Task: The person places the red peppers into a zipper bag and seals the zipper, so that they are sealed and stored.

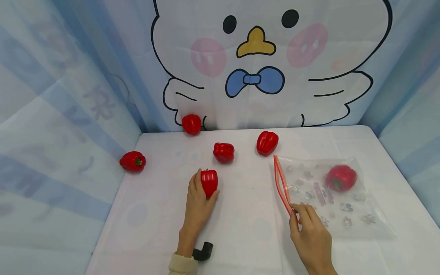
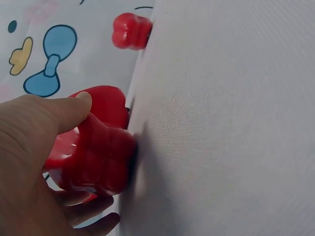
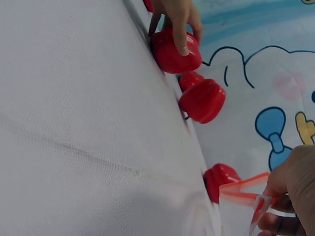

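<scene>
Left grip (image 1: pixel 199 206) on red pepper (image 1: pixel 209 182), right grip (image 1: pixel 313 233) on clear bag (image 1: pixel 374 208)
The left, half open, clasps the pepper; the right, nearly closed, pinches the orange zip edge (image 1: pixel 275 160) of the bag, on the tabletop (image 1: pixel 247 214) at three o'clock from the pepper.

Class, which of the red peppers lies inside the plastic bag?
The rightmost pepper in the head view: it alone shows through the bag; the others are outside.

Wht. worktop (image 1: pixel 247 229), rounded far R corner, cloth backdrop (image 1: pixel 258 110) behind.
Backdrop: lg. cartoon figure (image 1: pixel 268 61) w/ blue bow tie (image 1: pixel 252 79), yellow beak (image 1: pixel 256 44). Pale-blue L curtain (image 1: pixel 51 133) (blurry print) & R curtain (image 1: pixel 409 114); soft light.
</scene>
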Demonstrator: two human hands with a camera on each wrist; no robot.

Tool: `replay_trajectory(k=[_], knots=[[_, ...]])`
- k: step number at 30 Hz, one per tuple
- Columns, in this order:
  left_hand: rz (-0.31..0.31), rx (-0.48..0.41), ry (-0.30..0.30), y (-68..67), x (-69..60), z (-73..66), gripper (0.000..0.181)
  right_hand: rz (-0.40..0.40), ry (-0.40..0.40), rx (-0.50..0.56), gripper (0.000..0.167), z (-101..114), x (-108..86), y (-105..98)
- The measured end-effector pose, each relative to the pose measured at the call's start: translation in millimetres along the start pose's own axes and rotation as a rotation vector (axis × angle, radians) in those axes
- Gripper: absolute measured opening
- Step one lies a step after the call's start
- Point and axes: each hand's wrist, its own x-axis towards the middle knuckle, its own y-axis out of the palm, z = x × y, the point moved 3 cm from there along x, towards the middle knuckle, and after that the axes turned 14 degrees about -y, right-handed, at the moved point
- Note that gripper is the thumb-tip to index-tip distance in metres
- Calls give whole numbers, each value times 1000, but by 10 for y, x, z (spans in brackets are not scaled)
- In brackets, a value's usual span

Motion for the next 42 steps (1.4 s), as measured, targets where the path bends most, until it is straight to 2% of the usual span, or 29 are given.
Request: replay_trajectory(k=[9,22,28,33,38,42], knots=[[27,-35,-46,18,1,28,102,-2,3,0,28,2,-1,-2],[9,-72,-30,-4,6,17,99,8,-7,5,27,-3,18,5],[27,-130,-28,-32,-2,4,97,16,-6,5,27,-4,18,13],[71,-205,-35,-48,-12,-23,95,17,-1,1,26,-3,16,15],[136,-288,-85,-42,-11,-42,93,16,4,0,26,-2,9,13],[194,-380,-93,-15,-4,-57,90,11,4,1,26,-4,-1,14]])
